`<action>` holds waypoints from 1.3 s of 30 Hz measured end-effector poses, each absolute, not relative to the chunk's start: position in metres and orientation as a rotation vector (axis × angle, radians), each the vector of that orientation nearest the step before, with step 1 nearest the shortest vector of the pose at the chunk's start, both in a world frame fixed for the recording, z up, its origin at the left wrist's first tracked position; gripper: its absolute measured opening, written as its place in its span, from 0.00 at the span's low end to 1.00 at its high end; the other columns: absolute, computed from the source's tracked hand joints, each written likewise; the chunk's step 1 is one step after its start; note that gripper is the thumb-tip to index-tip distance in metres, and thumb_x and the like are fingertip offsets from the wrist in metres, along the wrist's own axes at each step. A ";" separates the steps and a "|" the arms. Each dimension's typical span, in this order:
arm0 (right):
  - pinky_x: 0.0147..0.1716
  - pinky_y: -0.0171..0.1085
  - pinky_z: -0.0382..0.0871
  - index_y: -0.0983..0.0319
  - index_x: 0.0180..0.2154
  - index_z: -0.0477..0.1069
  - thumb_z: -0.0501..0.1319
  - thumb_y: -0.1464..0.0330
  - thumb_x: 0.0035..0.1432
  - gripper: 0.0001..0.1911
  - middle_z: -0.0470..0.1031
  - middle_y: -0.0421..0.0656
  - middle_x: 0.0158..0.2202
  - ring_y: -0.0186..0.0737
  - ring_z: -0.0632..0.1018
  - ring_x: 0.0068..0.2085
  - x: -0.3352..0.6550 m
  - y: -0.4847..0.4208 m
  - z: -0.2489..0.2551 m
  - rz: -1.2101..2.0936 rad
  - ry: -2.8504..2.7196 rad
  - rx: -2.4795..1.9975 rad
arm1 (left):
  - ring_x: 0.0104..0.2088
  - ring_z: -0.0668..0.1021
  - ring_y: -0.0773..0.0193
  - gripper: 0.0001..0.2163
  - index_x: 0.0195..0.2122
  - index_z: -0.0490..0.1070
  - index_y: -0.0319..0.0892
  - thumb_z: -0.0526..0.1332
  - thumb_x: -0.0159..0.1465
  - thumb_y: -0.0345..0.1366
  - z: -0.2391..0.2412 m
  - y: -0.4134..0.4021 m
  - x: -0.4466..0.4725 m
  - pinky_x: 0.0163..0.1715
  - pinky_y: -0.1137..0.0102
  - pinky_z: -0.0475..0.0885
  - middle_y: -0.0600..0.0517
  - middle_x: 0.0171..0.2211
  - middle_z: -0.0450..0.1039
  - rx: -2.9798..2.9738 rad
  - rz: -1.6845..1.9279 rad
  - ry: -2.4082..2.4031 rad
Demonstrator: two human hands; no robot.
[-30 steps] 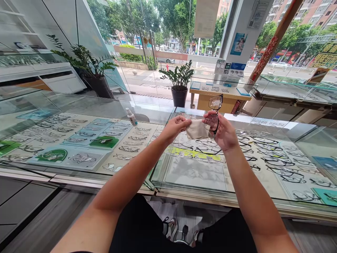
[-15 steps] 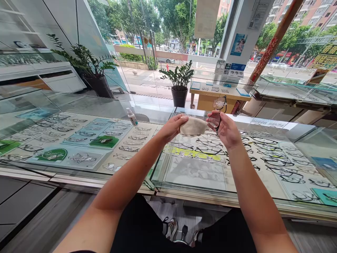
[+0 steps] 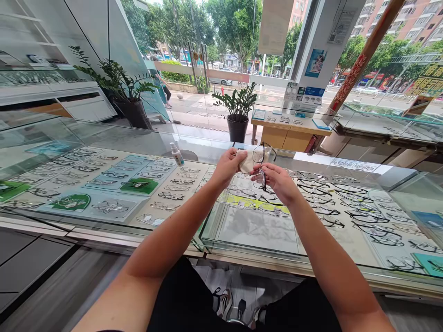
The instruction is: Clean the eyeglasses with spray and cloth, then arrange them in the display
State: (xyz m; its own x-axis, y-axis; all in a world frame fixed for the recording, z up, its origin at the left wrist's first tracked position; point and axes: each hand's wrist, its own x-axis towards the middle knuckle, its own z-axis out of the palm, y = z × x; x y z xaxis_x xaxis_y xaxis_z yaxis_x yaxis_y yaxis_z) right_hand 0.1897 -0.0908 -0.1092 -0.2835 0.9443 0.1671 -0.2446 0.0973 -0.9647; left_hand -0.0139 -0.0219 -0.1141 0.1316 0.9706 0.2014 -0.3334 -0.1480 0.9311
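Observation:
Above the glass counter, my right hand [image 3: 278, 182] is closed on a pair of dark-framed eyeglasses [image 3: 259, 153], gripping them near one lens. The glasses are tilted so one lens stands above the other, and a temple arm sticks out to the right. A beige cleaning cloth [image 3: 246, 161] is pinched between the thumb and fingers of my left hand [image 3: 228, 167]. Part of the cloth lies behind the glasses; whether it touches the lenses I cannot tell.
A white spray bottle [image 3: 176, 155] stands on the counter left of my hands. Under the glass top [image 3: 214, 258] lie rows of eyeglasses [image 3: 367, 207]. Beyond the counter are a potted plant [image 3: 237, 125] and a small wooden display table [image 3: 292, 133].
My right hand has brought the glasses leftward, close to the cloth, and turned them. The cloth has bunched up and is now partly behind the glasses. My left hand has shifted only slightly.

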 end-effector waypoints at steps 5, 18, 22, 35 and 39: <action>0.48 0.42 0.82 0.56 0.40 0.89 0.84 0.42 0.50 0.28 0.91 0.44 0.40 0.44 0.89 0.41 0.185 -0.086 -0.117 1.413 -1.233 -0.833 | 0.24 0.71 0.72 0.31 0.33 0.64 0.46 0.85 0.53 0.56 -0.113 -0.027 -0.011 0.23 0.75 0.66 0.59 0.26 0.72 1.263 1.387 0.709; 0.51 0.46 0.79 0.59 0.39 0.88 0.81 0.41 0.53 0.29 0.90 0.46 0.37 0.46 0.87 0.42 0.174 -0.081 -0.130 1.345 -1.271 -0.889 | 0.26 0.67 0.71 0.30 0.32 0.66 0.44 0.81 0.60 0.61 -0.117 -0.035 -0.003 0.28 0.74 0.62 0.59 0.26 0.66 1.541 1.556 0.637; 0.51 0.46 0.78 0.59 0.40 0.87 0.81 0.40 0.52 0.30 0.89 0.46 0.38 0.47 0.88 0.43 0.174 -0.080 -0.132 1.345 -1.279 -0.896 | 0.30 0.72 0.67 0.30 0.31 0.73 0.42 0.72 0.68 0.66 -0.120 -0.038 -0.002 0.33 0.70 0.69 0.55 0.28 0.71 1.641 1.559 0.686; 0.54 0.48 0.80 0.58 0.42 0.88 0.79 0.40 0.59 0.29 0.90 0.46 0.41 0.46 0.87 0.42 0.177 -0.083 -0.127 1.424 -1.374 -0.683 | 0.25 0.76 0.70 0.32 0.45 0.73 0.42 0.86 0.55 0.58 -0.116 -0.032 -0.008 0.25 0.73 0.71 0.56 0.31 0.79 1.355 1.354 0.523; 0.54 0.49 0.80 0.59 0.40 0.88 0.79 0.42 0.60 0.27 0.88 0.46 0.38 0.45 0.86 0.40 0.180 -0.083 -0.127 1.442 -1.375 -0.644 | 0.20 0.74 0.68 0.29 0.46 0.75 0.41 0.83 0.61 0.58 -0.113 -0.037 -0.008 0.21 0.69 0.73 0.56 0.27 0.76 1.367 1.134 0.415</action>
State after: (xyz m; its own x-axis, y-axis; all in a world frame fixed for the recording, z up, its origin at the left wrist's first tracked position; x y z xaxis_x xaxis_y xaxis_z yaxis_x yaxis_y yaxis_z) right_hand 0.1798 -0.0828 -0.1265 -0.3576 0.8995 0.2511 -0.2937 0.1470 -0.9445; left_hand -0.0076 -0.0369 -0.1134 0.4518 0.8153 0.3620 -0.3885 -0.1855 0.9026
